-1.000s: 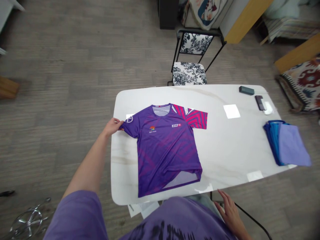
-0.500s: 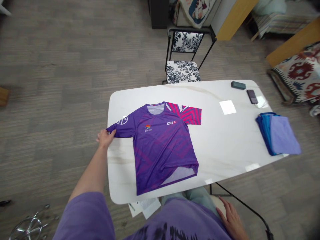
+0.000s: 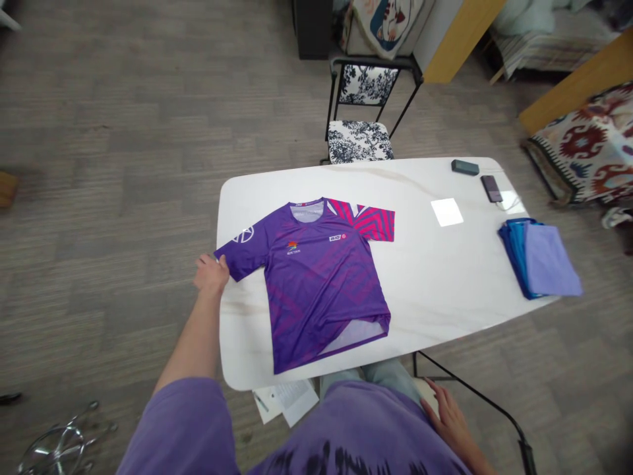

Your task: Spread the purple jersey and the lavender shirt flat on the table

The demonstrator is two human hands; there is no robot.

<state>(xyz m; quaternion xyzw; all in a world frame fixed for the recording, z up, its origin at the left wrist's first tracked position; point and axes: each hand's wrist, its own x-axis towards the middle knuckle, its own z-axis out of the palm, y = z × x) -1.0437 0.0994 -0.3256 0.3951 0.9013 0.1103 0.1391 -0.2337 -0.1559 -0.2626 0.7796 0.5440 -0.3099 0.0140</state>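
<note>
Purple shirt [image 3: 326, 284] spread on desk [image 3: 435, 284]; my left hand [image 3: 211, 273] touches its sleeve [image 3: 247, 254], grip not determinable; my right hand [image 3: 449, 417], off desk, open.

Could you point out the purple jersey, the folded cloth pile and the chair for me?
Purple jersey [image 3: 319, 280]: head view, middle of its front.
Folded cloth pile [image 3: 544, 258]: head view, lavender top piece.
Chair [image 3: 360, 141]: head view, patterned seat.
</note>
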